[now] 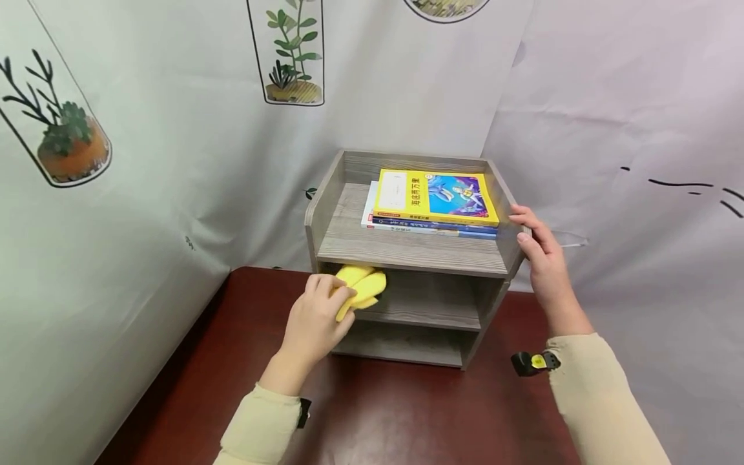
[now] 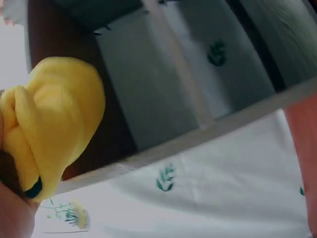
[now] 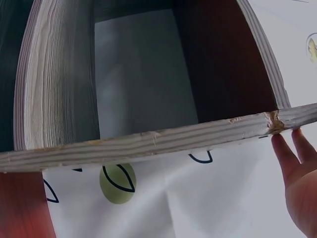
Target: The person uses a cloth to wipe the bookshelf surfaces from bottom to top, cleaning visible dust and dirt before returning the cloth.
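White walls (image 1: pixel 418 97) enclose a red table (image 1: pixel 407 413) and grey shelf (image 1: pixel 349 226). Head: the left hand (image 1: pixel 320 316) has its grip pinching a yellow cloth (image 1: pixel 370 285) at the upper opening; the right hand (image 1: pixel 546 255), grip relaxed, touches the shelf's side. Left wrist: cloth bunched. Right wrist: fingertips (image 3: pixel 279 144) against wood.

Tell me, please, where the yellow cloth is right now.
In the head view, the yellow cloth is in the left hand, at the left end of the shelf unit, just under its top board.
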The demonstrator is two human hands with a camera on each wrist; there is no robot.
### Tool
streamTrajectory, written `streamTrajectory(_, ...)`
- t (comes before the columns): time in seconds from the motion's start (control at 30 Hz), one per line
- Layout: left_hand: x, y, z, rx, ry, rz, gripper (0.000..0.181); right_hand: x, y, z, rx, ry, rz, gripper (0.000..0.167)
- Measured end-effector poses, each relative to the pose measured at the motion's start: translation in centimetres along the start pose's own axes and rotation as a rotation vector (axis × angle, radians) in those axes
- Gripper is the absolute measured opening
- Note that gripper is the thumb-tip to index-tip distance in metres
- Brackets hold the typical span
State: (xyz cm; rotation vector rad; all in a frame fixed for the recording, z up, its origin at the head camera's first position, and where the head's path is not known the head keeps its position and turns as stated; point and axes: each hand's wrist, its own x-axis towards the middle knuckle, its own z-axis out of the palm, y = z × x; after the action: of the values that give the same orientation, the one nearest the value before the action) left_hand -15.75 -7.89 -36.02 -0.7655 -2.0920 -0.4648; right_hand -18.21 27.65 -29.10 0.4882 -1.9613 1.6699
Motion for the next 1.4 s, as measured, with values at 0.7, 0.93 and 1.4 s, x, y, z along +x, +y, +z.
streamTrajectory(0.7,10.3,6.5,-1.0,-0.659,-0.077,-0.308,0.035,1.2,-1.0,-1.8,-0.07,-0.073,0.088,0.033)
streamTrajectory(0.93,14.9,9.9,4.9,-0.575,-0.283,-0.54,0.052,1.6,-1.2,-2.6,-0.218,-0.078,0.028,0.03)
streamTrajectory(1.4,16.3,14.6,8.9,-0.383,-0.493,-0.481,0.062,1.4,-1.5,-2.2,-0.064,-0.104,0.149,0.031)
